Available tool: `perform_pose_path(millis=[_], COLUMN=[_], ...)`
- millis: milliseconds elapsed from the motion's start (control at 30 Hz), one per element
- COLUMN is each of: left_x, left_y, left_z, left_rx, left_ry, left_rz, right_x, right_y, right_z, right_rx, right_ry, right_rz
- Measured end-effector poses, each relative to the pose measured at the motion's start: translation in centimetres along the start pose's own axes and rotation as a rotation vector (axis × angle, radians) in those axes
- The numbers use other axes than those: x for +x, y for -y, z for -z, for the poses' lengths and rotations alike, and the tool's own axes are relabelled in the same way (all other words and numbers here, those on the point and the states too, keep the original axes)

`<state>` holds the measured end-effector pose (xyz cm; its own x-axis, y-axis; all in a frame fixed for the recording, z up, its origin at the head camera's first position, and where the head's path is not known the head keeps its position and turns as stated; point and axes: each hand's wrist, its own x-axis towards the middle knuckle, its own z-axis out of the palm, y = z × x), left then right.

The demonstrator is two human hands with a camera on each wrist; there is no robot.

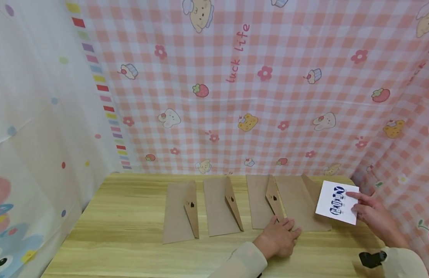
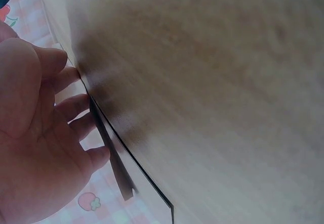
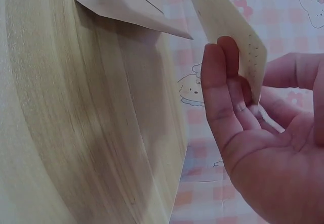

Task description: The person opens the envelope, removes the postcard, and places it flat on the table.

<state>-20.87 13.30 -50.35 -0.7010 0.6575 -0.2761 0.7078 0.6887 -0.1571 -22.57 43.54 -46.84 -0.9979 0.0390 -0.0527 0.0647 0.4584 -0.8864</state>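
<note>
My right hand (image 1: 375,216) pinches a white card (image 1: 336,202) with dark blue lettering over the right side of the table; the right wrist view shows the card's pale back (image 3: 243,37), with fingers on one side and the thumb on the other. To its left lies a brown paper envelope (image 1: 294,200) with its flap (image 1: 313,189) raised toward the card. My left hand (image 1: 278,237) rests palm down at this envelope's near edge, fingers loosely extended. Its fingertips also overlap the lower corner of the neighbouring envelope (image 1: 258,204), whose pointed flap bears a small dark heart.
Two more brown envelopes, one in the middle (image 1: 217,212) and one further left (image 1: 176,216), lie on the wooden table (image 1: 124,224), their flaps folded over and heart-marked. A pink checked cloth (image 1: 221,112) hangs along the back and right; a white dotted cloth (image 1: 44,116) hangs left.
</note>
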Motion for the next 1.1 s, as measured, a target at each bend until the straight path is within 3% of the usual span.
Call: perform_pose_path(millis=[267, 467, 667, 933, 1100], left_x=[0.0, 0.0, -0.1, -0.2, -0.2], left_y=[-0.1, 0.0, 0.0, 0.1, 0.1], left_z=[-0.1, -0.1, 0.0, 0.1, 0.1], left_rx=[0.003, 0.015, 0.016, 0.033, 0.018], left_ry=[0.003, -0.001, -0.016, -0.014, -0.010], left_rz=[0.004, -0.001, -0.011, -0.008, 0.000], right_x=[-0.2, -0.3, -0.4, -0.6, -0.7], right_y=[0.6, 0.8, 0.7, 0.6, 0.8], right_z=[-0.1, -0.1, 0.2, 0.8, 1.3], right_rx=[-0.116, -0.066, 0.085, 0.042, -0.025], right_ry=[0.011, 0.009, 0.039, 0.103, 0.179], right_rz=[-0.035, -0.051, 0.026, 0.076, 0.024])
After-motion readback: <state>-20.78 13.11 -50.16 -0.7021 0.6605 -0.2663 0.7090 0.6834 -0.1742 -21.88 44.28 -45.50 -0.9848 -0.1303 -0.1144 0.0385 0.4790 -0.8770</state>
